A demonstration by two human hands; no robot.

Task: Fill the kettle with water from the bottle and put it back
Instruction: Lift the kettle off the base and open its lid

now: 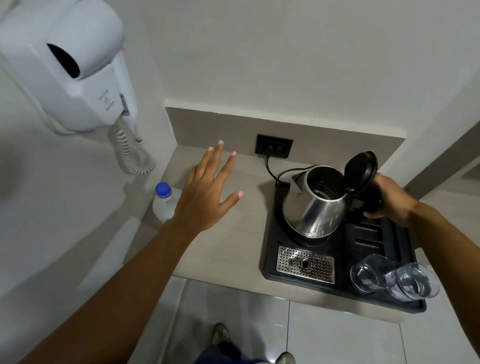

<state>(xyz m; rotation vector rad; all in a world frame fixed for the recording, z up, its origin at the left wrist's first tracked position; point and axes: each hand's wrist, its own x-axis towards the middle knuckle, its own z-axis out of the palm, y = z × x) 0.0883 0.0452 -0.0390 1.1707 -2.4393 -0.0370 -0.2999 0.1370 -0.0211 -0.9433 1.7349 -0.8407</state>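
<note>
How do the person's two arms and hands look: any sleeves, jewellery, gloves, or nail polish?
Both forearms are bare, with no sleeves showing. The left hand has pale pink polish on its fingernails. No gloves, rings, watch or bracelet are visible on it or on the right hand.

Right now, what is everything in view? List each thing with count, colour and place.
kettle: one, steel, lid open, on tray
tray: one, black, on counter
drip grate: one, silver, tray front
glasses: two, clear, tray's near right corner
bottle: one, clear, blue cap, counter left
socket: one, black, back wall
hair dryer: one, white, left wall
left hand: open, above counter beside bottle
right hand: grip on kettle handle
</note>
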